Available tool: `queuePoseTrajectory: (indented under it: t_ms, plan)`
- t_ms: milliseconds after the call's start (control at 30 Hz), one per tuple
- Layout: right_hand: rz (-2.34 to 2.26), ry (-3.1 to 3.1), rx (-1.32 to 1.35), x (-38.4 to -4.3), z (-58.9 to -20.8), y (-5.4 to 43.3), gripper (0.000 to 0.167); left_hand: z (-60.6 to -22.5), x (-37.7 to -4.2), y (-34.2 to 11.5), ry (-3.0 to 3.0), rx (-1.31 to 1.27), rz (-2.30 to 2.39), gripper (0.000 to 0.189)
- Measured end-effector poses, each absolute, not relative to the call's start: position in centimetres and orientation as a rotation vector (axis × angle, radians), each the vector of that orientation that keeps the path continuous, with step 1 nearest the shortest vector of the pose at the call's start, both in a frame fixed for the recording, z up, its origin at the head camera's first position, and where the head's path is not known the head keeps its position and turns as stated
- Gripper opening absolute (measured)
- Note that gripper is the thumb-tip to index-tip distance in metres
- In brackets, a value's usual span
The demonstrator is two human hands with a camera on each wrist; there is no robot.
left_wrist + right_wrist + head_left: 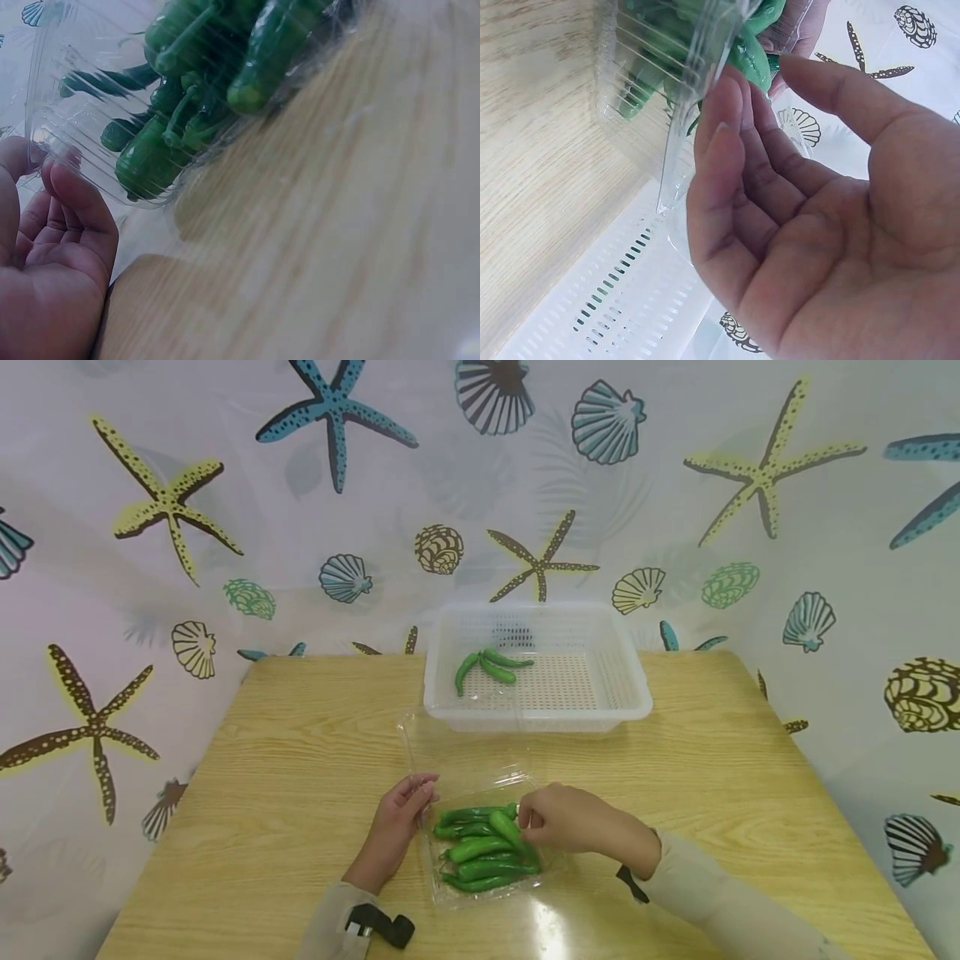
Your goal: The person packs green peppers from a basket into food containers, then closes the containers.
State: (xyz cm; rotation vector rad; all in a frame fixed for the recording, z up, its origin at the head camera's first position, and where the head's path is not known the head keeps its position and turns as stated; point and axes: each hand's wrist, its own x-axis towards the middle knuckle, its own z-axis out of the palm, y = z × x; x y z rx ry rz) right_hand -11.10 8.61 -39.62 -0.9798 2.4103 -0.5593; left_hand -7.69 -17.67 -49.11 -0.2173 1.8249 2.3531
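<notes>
A clear plastic clamshell box (431, 868) sits on the table with its lid (465, 756) raised at the back. Several green peppers (480, 849) lie side by side in it, and one longer pepper (513, 837) slants across their right ends. At the box's left rim, my left hand (393, 822) pinches the clear edge between thumb and fingers. My right hand (573, 818) is over the box's right side, its bent fingertips at the peppers. In the right wrist view, a gap shows between its thumb and fingers (739, 169), with green peppers (750, 56) just beyond.
Behind the box stands a white perforated basket (637, 702), with a few green peppers (497, 673) in its left part. The raised lid overlaps the basket's front in the head view. A patterned cloth (390, 510) hangs around the wooden table (300, 735).
</notes>
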Motion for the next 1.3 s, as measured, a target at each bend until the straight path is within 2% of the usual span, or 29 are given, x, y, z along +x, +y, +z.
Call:
queuePoseTrajectory:
  t_ms: [400, 767, 1000, 1300]
  plan:
    - [-0.587, 2.416, -0.985, -11.7, -39.3, 8.8, 0.009, -49.2, -7.7, -17.7, 1.827, -0.221, 2.342, 0.038]
    - [-0.648, 2.426, -0.929, -13.2, -37.4, 9.6, 0.006, -49.1, -7.7, -17.8, 1.831, -0.229, 2.325, 0.038]
    - [-0.714, 2.436, -0.901, -14.5, -36.3, 10.1, 0.009, -49.1, -7.7, -17.7, 1.823, -0.226, 2.334, 0.038]
    - [-0.749, 2.587, -0.956, -16.6, -33.9, 10.3, 0.005, -51.4, -8.3, -18.0, 1.81, -0.251, 2.379, 0.039]
